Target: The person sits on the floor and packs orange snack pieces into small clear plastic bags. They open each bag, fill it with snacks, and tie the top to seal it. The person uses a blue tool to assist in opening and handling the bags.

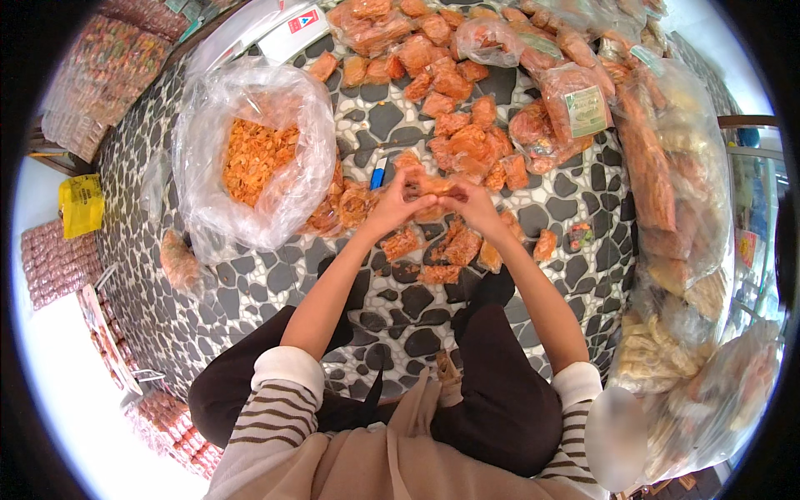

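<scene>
Over the patterned floor (385,121), the left hand (402,200) and right hand (472,206) pinch a small orange packet (438,184) between their fingers (424,202), best gripped lightly to avoid crushing.

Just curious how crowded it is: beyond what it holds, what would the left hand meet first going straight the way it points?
Past the held packet, the left hand would likely meet the pile of orange packets; its height is unclear, so it might pass above.
</scene>
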